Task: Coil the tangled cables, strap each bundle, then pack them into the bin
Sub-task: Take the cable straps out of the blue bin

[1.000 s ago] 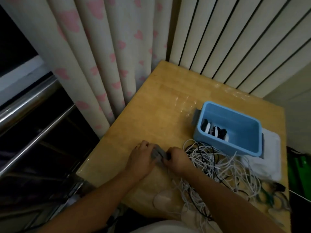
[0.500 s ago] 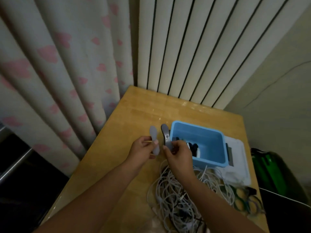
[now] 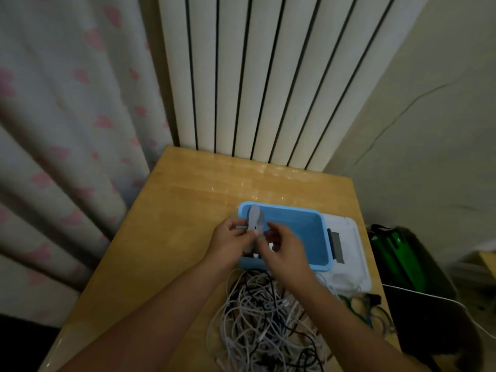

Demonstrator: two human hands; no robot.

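Note:
A blue plastic bin [image 3: 316, 232] stands on the wooden table [image 3: 171, 237]. Both hands are raised in front of its left end. My left hand [image 3: 230, 242] pinches a grey strap [image 3: 253, 218] whose rounded end stands upright. My right hand [image 3: 284, 251] pinches the grey strap lower down, fingers curled. A tangled heap of white and black cables [image 3: 263, 318] lies on the table near me, under my forearms. A strapped bundle inside the bin is mostly hidden behind my hands.
A white lid [image 3: 349, 253] lies under the bin's right side. Green and coloured cables [image 3: 370, 310] lie at the table's right edge. A white radiator [image 3: 268, 76] stands behind, a curtain [image 3: 67, 130] at left, a green bag [image 3: 389, 253] at right.
The hands rose from the table with the grey straps, held them apart, and now bring them together in front of the bin. The camera has tilted up and to the right.

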